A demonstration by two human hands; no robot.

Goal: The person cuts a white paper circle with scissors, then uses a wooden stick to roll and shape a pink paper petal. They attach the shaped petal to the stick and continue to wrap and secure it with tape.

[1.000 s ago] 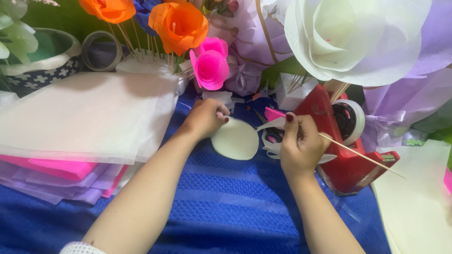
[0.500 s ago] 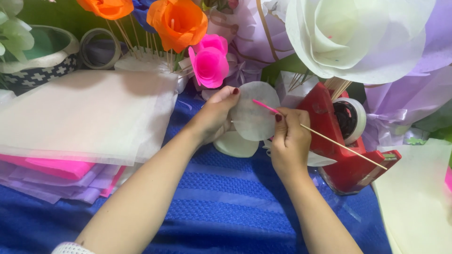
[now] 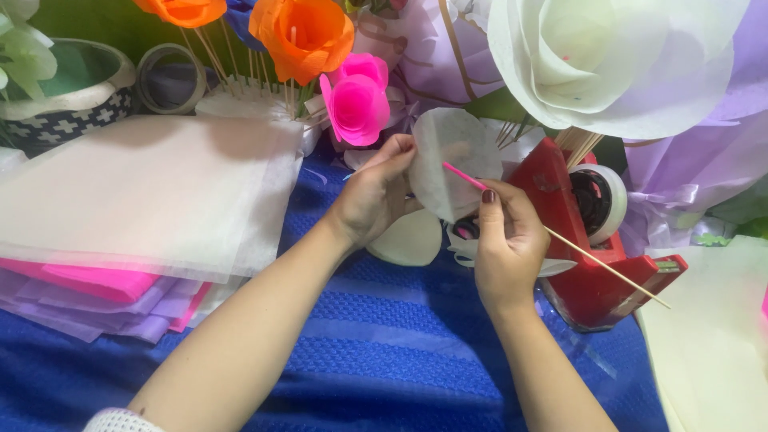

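Both forearms reach up from the lower edge over the blue cloth, and the hands meet just in front of the pink paper flower. The left hand is raised with its wrist bent back, thumb and fingertips pinched on the left edge of a round white paper petal, which it holds upright and off the cloth, its face turned toward the camera. The right hand is curled into a loose fist, thumb and forefinger closed on a thin wooden stick. The stick's long axis runs on a slant: its pink-tipped end points up and to the left, lying against the face of the petal, and its bare end points down and to the right, passing in front of the red tape dispenser. More white petals lie flat on the cloth under the hands, and a stack of white and pink tissue sheets sits well to the left. Half a second ago the petal was held at much the same height; a second ago it lay flat on the cloth under the left hand.
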